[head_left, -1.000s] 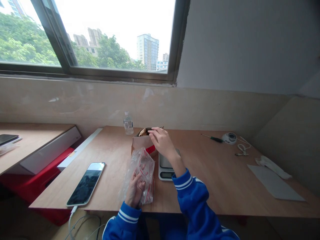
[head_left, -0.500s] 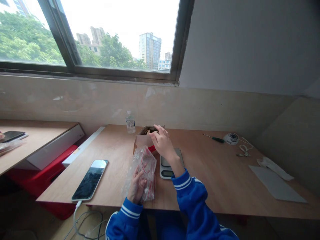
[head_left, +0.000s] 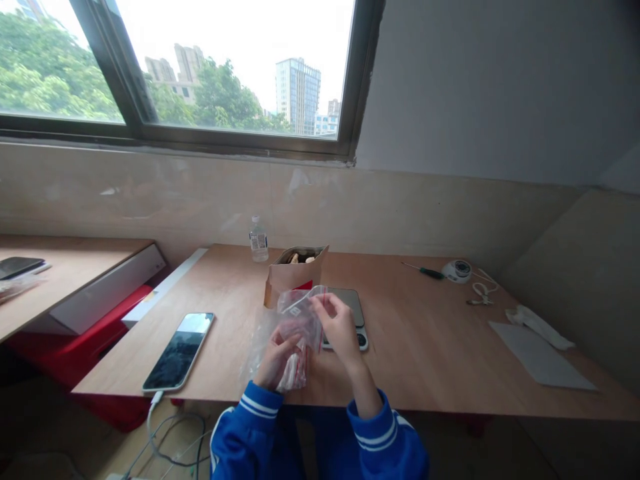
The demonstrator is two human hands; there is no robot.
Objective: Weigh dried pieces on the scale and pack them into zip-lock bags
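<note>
A clear zip bag (head_left: 316, 327) with a red edge is stretched between my two hands above the table's front. My left hand (head_left: 274, 360) is closed on its lower part, and more clear plastic lies under and around that hand. The fingertips of my right hand (head_left: 340, 325) pinch the upper right edge of the same bag. Behind it stands an open brown paper bag (head_left: 295, 275), with pale pieces visible at its mouth. A kitchen scale (head_left: 354, 303) sits to the right, partly covered by my right hand and the bag.
On the left lies a phone (head_left: 180, 353) with a cable plugged in. A water bottle (head_left: 259, 241) stands at the back. To the right are a screwdriver (head_left: 431, 273), a white dome camera (head_left: 457, 271) with its cable, a grey sheet (head_left: 537, 359) and white wrapping (head_left: 540, 327).
My right hand has come back from the paper bag's mouth toward me and now pinches the zip bag's edge. The zip bag is spread out more to the right.
</note>
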